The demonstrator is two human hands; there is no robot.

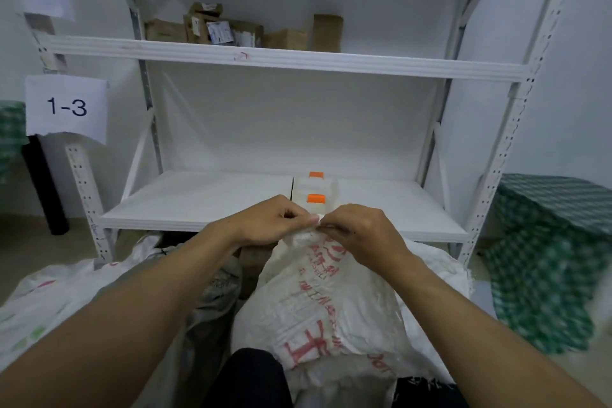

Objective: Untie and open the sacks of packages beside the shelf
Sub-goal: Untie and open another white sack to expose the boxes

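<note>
Pinching the bunched neck of a white woven plastic sack with red lettering (331, 301) in the curled fingers of left hand (271, 220) and right hand (361, 235). Propped upright directly beneath both hands, with a white metal shelf rack (265, 56) just beyond the knuckles.

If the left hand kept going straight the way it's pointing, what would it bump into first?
Probably the right hand: the left hand points at it across the tied neck of the white woven sack with red print, which both pinch. The white orange-capped container sits farther behind, but depth is unclear.
</note>
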